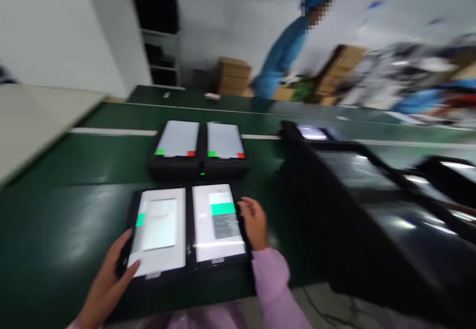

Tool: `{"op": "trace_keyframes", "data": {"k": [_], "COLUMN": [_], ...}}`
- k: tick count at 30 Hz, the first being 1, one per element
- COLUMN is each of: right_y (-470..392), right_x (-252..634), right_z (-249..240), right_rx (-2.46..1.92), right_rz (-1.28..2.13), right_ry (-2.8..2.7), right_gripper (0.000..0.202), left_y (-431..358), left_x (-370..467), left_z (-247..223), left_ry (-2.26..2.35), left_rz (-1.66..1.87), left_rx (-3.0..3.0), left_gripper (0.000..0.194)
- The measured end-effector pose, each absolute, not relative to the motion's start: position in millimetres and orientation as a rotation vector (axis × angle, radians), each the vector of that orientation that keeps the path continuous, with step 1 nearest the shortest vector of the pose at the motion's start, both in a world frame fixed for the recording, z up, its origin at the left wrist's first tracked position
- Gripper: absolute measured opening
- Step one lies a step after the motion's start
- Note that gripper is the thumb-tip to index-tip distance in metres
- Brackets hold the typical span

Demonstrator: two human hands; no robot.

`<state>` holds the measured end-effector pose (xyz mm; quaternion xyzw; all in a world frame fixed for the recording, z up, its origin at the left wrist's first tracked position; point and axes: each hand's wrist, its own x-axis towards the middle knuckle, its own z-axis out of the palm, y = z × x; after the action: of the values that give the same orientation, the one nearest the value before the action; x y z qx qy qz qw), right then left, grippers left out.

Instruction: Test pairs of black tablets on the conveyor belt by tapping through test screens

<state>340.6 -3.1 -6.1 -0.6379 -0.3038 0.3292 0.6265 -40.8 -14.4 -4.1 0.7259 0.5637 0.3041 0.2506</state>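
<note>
In front of me is a black two-screen device [189, 230], a pair of lit tablet-like panels side by side in one dark frame. The left panel [159, 230] shows a pale page with a small green tab. A green and grey block appears on the right panel [219, 222]. My left hand [113, 269] is closed round the device's near left edge, thumb on the front corner, the other fingers partly hidden. Curled fingers of my right hand [255, 222] are at its right edge. Behind it lies a second black two-screen device [199, 167], with green and red corner marks.
On the right a large black multi-screen unit [334, 210] stands on the green table [48, 230]. Beyond the table a person in blue [282, 51] leans beside cardboard boxes [233, 76]. A dark shelf rack [161, 51] stands at the back left. Cables [327, 314] trail on the floor.
</note>
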Motion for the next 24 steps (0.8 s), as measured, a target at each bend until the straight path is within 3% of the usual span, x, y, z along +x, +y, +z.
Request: {"op": "trace_keyframes", "data": {"k": [8,15,21,24], "right_y": [-21,-21,-23,-22], "right_x": [346,346,345,346], "right_z": [-20,-19,-19,-20], "right_rx": [-1.605,-1.634,-1.645,-1.618], "right_rz": [0.697,0.703,0.685,0.704], "right_ry": [-0.792,-0.775,-0.804,-0.787], "right_gripper": [0.049,0.051,0.051,0.05], "left_y": [-36,-51,-69,-69], "left_x": [-43,-7,42,42], "left_z": [-2,13,35,30], "left_ry": [1.533,1.704,1.286,1.491], "left_rz": [0.792,0.609,0.401,0.469], "left_rx": [1.824,2.146,2.287,2.258], "left_gripper": [0.061,0.06,0.061,0.064]}}
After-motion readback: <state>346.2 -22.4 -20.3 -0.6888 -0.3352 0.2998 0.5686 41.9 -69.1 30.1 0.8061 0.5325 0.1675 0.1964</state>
